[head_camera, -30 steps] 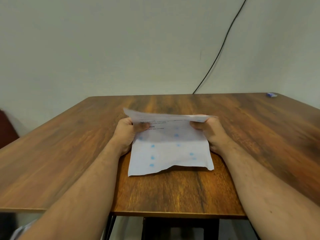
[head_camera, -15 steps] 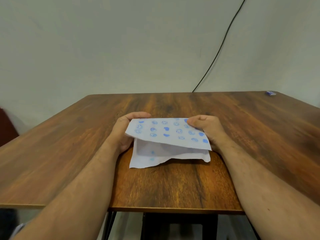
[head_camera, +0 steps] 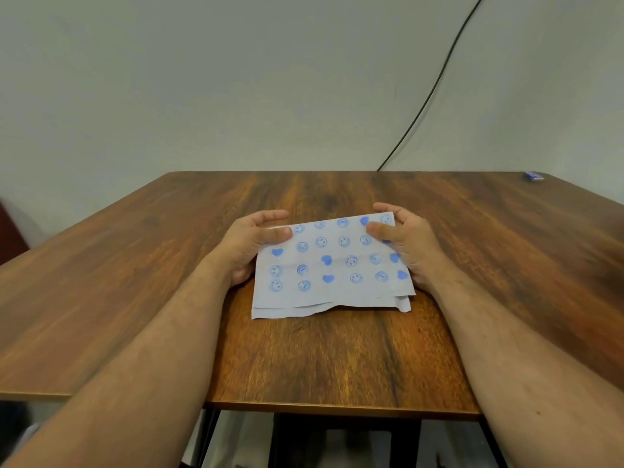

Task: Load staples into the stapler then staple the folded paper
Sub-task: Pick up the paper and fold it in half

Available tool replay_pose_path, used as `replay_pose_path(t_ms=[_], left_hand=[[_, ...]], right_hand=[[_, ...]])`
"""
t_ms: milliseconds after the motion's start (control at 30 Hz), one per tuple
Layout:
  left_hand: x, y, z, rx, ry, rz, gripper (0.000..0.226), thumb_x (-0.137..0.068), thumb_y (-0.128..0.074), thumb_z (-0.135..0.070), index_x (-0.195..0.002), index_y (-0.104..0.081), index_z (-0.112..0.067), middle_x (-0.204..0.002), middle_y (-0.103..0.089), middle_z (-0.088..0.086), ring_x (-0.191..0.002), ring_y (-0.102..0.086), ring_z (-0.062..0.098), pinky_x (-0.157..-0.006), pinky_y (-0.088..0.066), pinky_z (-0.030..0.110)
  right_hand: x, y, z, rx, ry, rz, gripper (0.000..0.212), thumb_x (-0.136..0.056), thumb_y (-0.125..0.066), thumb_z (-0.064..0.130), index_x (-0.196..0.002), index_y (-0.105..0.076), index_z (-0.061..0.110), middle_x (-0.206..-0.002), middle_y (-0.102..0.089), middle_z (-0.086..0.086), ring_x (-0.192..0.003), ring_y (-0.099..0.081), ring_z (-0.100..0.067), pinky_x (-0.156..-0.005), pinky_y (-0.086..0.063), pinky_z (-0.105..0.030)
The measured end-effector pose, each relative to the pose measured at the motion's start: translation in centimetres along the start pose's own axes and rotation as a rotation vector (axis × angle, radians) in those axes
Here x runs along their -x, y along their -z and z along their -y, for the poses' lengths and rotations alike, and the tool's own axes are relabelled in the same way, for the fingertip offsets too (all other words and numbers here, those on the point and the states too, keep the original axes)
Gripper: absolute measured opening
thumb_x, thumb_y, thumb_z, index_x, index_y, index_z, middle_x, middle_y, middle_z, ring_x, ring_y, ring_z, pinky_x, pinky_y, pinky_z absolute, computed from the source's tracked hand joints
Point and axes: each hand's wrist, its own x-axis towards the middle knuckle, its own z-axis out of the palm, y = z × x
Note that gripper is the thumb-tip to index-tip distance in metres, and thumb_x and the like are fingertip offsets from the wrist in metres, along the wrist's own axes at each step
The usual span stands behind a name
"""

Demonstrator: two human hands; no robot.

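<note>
wooden table (head_camera: 337, 359), brown with dark grain streaks, near edge over dark metal legs (head_camera: 344, 440). behind the table, plain pale wall (head_camera: 202, 79). black cable (head_camera: 429, 92) slanting down the wall to the table's far edge. small blue object (head_camera: 534, 176) at the table's far right corner, too small to identify.

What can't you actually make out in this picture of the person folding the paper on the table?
- Small blue object, head view: too small and far away at the table's far right corner to identify.
- Inside of the folded paper: covered by its printed top layer.
- Left hand and right hand fingers: partly hidden behind the paper's edges.
- Stapler and staples: not visible anywhere.
- Black cable: both ends cut off.
</note>
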Motion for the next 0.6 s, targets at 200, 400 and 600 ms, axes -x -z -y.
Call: replay_pose_path(t_ms=[200, 400, 600], left_hand=[[0.1, -0.3, -0.2, 0.057, -0.058, -0.035, 0.046, -0.082, -0.067, 0.013, -0.119, -0.064, -0.014, -0.109, -0.075, 0.015, -0.087, -0.077, 0.032, -0.07, -0.065, 0.044], [0.2, -0.3, 0.0, -0.205, -0.219, -0.2, 0.025, -0.082, -0.077, -0.01, -0.105, -0.072, -0.017, -0.106, -0.075, 0.007, -0.093, -0.072, 0.022, -0.078, -0.059, 0.037], [1.1, -2.4, 0.2, -1.094, -0.603, -0.352, 0.025, -0.096, -0.058, -0.051, -0.087, -0.075, -0.033, -0.061, -0.066, -0.014, -0.053, -0.058, 0.002, -0.057, -0.044, 0.026]], right_hand=[[0.4, -0.3, 0.0, -0.085, -0.075, 0.075, 0.009, -0.093, -0.067, 0.007, -0.1, -0.071, 0.003, -0.091, -0.079, -0.016, -0.076, -0.077, -0.03, -0.056, -0.063, -0.039], [0.2, -0.1, -0.2, -0.016, -0.061, 0.046, 0.008, -0.092, -0.068, 0.003, -0.098, -0.071, 0.006, -0.086, -0.079, -0.011, -0.074, -0.078, -0.027, -0.055, -0.062, -0.036], [0.0, -0.2, -0.2, 0.094, -0.051, 0.056, 0.006, -0.093, -0.068, 0.009, -0.098, -0.07, 0.011, -0.085, -0.08, -0.006, -0.073, -0.078, -0.023, -0.054, -0.06, -0.032]])
